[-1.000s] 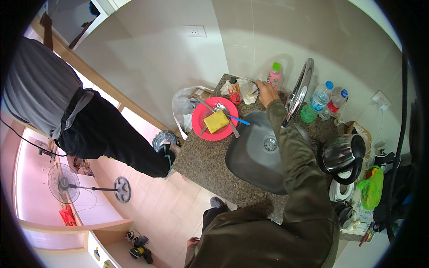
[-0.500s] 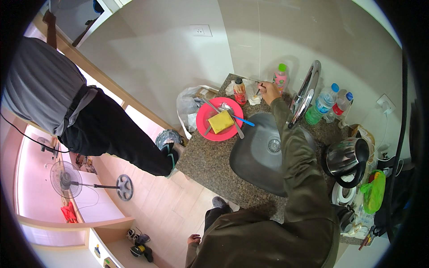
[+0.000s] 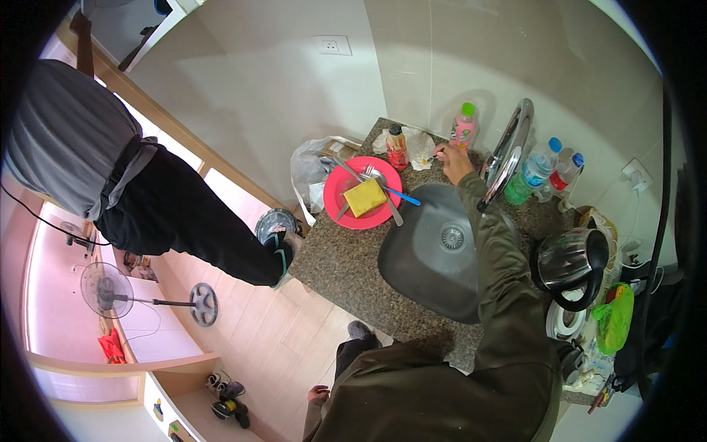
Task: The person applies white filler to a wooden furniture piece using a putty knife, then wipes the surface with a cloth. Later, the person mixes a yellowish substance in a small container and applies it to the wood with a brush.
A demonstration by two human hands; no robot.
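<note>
My right hand (image 3: 455, 162) reaches over the sink to the back of the counter. Its thumb and fingers are closed in a pinch beside a crumpled white tissue (image 3: 420, 150); what they hold is too small to make out. A small dark-capped bottle with a red label (image 3: 396, 149) stands left of the tissue, and a pink bottle with a green cap (image 3: 462, 129) is just behind the hand. On a red plate (image 3: 337, 183) rest a yellow sponge (image 3: 364, 198), a fork, a blue-handled utensil and other cutlery. My left hand (image 3: 318, 394) hangs low at my side, loosely open, holding nothing visible.
The grey sink (image 3: 420, 254) and chrome faucet (image 3: 508, 151) lie beneath and beside my right forearm. Plastic bottles (image 3: 536, 171), a kettle (image 3: 571, 261) and a green bag (image 3: 613, 320) line the right side. Another person (image 3: 177, 199) stands at left, near a fan (image 3: 107, 289).
My right hand has drawn slightly right and toward me, away from the tissue. The dark thin stick seen in its fingers earlier no longer shows. My left hand stays low.
</note>
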